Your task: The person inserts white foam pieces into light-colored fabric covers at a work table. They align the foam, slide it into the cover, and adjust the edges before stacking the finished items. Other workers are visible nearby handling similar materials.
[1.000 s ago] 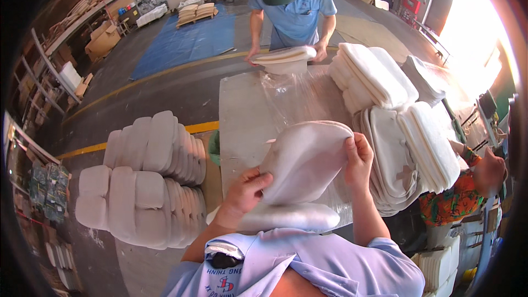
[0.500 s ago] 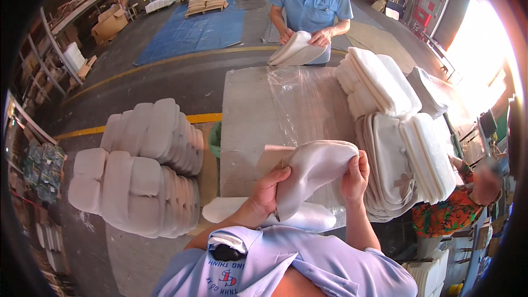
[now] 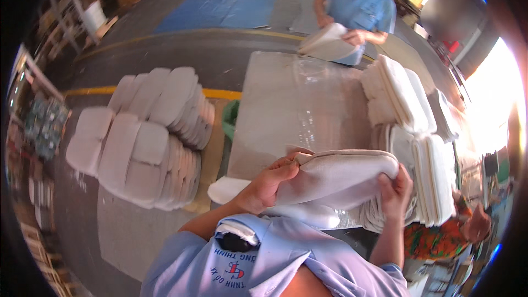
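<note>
A floppy, off-white fabric cushion cover (image 3: 342, 179) with a rounded outline and a seam along its upper edge is stretched between my hands, above the near end of the table. My left hand (image 3: 268, 185) is closed on its left end, thumb on top. The right end is pinched in my right hand (image 3: 397, 188), with the thumb on the near face and fingers behind. Under the cover, a smooth white pad (image 3: 225, 190) lies along the table's near edge, partly hidden by my left arm and the cover. Whether anything is inside the cover, I cannot tell.
The table (image 3: 264, 110) has clear plastic film over it. Stacks of white pads (image 3: 399, 96) crowd its right side. Piles of pale cushions (image 3: 132, 148) stand on the left, beside a green bin (image 3: 230, 118). Across the table a co-worker (image 3: 357, 8) handles another pale piece (image 3: 330, 43); another person (image 3: 440, 236) is at the lower right.
My hands have moved apart, and the cover, slanted and bunched before, is now stretched nearly level between them. The whole view has shifted, with the scene sitting higher.
</note>
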Motion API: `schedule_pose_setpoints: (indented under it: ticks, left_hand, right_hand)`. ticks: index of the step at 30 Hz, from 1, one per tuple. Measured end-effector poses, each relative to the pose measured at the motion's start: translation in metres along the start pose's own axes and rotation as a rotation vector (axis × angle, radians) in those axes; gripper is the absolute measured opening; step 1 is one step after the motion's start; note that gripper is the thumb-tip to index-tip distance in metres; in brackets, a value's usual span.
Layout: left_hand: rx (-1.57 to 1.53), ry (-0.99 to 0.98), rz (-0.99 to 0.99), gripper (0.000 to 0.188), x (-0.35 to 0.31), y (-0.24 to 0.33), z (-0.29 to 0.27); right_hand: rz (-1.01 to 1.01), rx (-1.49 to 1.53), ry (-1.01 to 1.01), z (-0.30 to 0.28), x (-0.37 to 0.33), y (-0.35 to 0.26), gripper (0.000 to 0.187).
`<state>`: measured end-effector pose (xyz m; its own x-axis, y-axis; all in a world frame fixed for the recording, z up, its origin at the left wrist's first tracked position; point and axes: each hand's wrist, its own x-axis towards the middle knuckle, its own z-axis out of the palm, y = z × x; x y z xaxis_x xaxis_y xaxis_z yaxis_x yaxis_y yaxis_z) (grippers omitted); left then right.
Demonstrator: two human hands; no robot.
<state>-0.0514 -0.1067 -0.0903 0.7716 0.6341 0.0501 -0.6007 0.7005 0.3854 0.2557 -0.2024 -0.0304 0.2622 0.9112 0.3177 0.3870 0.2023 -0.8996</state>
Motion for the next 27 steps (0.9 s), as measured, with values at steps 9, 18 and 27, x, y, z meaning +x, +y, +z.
schedule_pose_setpoints:
  ticks: [9,18,27]
  left_hand:
    - [-0.128,0.0,0.112,0.039,-0.063,-0.035,-0.051]
    - [0.516,0.841,0.454,0.032,-0.087,-0.022,-0.049]
    - [0.591,1.056,0.582,0.03,-0.078,-0.026,-0.067]
  right_hand:
    - [-0.207,0.171,-1.099,0.038,0.084,-0.117,0.027]
    - [0.586,0.433,-0.861,0.277,0.04,0.055,0.058]
    - [0.685,0.228,-1.32,0.257,0.063,0.083,0.045]
